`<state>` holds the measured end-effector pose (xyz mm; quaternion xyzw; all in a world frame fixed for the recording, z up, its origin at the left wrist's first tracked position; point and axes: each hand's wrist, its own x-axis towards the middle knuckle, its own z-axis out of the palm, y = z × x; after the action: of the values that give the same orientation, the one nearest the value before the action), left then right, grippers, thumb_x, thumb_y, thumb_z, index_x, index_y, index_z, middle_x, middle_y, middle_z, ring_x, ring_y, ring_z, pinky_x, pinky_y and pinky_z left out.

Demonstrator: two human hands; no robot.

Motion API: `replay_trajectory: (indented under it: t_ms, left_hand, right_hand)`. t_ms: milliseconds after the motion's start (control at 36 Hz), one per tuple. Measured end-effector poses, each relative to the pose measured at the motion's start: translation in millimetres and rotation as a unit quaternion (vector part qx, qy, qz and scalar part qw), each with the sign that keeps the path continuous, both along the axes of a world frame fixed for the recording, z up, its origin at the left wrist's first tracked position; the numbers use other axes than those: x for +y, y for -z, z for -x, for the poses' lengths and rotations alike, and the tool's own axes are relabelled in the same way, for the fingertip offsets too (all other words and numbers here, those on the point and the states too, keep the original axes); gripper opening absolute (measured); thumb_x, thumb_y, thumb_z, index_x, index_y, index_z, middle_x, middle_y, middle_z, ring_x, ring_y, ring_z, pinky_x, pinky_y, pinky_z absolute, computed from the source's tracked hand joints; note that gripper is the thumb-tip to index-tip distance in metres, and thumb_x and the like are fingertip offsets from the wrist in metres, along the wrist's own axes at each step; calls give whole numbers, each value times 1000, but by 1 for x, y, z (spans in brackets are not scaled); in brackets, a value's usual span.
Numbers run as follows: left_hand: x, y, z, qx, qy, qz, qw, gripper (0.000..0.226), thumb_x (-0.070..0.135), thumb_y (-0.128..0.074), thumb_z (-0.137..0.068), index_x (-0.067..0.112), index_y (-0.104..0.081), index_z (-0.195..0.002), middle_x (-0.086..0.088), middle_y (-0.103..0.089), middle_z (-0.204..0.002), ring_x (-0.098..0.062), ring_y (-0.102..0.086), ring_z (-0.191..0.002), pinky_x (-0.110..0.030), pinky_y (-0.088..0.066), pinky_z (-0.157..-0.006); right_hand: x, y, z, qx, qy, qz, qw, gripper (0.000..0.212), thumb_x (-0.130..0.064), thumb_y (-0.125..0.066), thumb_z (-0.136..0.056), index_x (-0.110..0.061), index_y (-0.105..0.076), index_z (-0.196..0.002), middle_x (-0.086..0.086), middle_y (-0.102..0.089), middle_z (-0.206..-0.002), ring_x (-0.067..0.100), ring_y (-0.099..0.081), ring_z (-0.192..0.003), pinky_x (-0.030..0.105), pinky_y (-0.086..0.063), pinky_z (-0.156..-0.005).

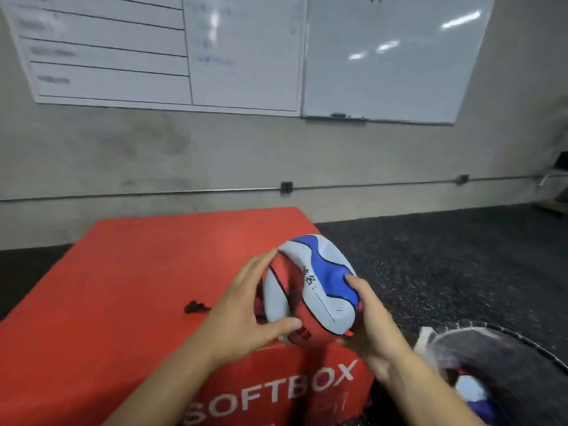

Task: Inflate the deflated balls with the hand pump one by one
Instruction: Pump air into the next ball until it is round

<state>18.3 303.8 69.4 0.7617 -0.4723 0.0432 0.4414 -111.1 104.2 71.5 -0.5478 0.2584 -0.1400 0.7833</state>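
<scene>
Nearest you, just right of your right forearm, a dark mesh bag (504, 364) sits on the floor with another blue and white ball (475, 395) showing inside it, blurred. Your right hand (373, 329) grips the near right edge of the deflated ball (310, 287), fingers curled over its blue panel and thumb underneath. Your left hand (246, 315) is spread against the ball's left side, fingertips on the upper rim and thumb stretched across the lower red part. The ball, caved in and coloured white, blue and red, sits between both hands over the near right corner of the red soft box (123, 272). Just left of your left hand, a small black object (195, 307) lies on the box top; what it is you cannot tell. Beyond your hands, whiteboards (384, 56) hang on the grey wall.
</scene>
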Motion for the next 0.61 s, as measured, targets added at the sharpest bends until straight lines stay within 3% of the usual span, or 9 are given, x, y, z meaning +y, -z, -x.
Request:
replay_trajectory:
  t_ms: [111,194,306,389,500,556,611]
  left_hand:
    - [63,1,-20,19,-66,-13,998,131,72,-91,-59,48,-14,-161,31,-13,-165,13,-15,-151,-27,-27,-124]
    - [98,4,-32,41,-89,0,995,137,64,-97,-55,46,-13,-162,27,-14,-167,12,-14,-152,-22,-23,-123]
    - [129,16,-47,47,-124,23,991,136,54,-100,-56,55,-10,-157,41,-14,-160,22,-14,-146,0,-19,-110]
    - [147,27,-63,45,-152,27,987,131,51,-101,-57,57,-16,-156,40,-23,-159,17,-23,-147,-9,-25,-113]
    - [168,43,-88,18,-201,17,979,125,55,-94,-53,62,-16,-152,47,-23,-156,16,-25,-146,-9,-26,-112]
    - [174,45,-100,5,-228,0,974,124,65,-85,-50,64,-15,-152,52,-20,-153,20,-25,-144,-14,-28,-113]
    - [173,42,-109,-22,-236,-21,971,115,67,-76,-51,62,-18,-150,49,-27,-149,18,-37,-136,-16,-33,-108]
  right_hand:
    - [52,-3,-47,-9,-69,-61,996,51,-55,-61,-89,-22,-77,-124,8,-76,-123,35,-67,-121,58,-46,-112]
    - [83,0,-77,-5,-109,-96,989,51,-54,-59,-92,-21,-75,-127,11,-74,-127,34,-66,-121,62,-45,-112]
    - [112,13,-112,-6,-178,-123,976,53,-55,-50,-99,-19,-71,-132,16,-72,-130,38,-67,-123,63,-45,-112]
    - [123,27,-141,15,-226,-71,972,52,-56,-44,-103,-22,-71,-132,12,-73,-129,36,-71,-117,57,-55,-99]
    - [132,33,-178,-1,-196,-2,981,51,-59,-55,-93,-27,-66,-131,1,-76,-112,17,-76,-88,43,-61,-78]
    - [137,34,-192,-38,-202,64,977,62,-60,-58,-89,-33,-56,-145,-5,-72,-125,8,-75,-102,36,-58,-88]
    - [146,37,-205,-72,-220,132,964,61,-51,-63,-92,-33,-51,-149,-10,-68,-134,-2,-69,-112,23,-56,-88]
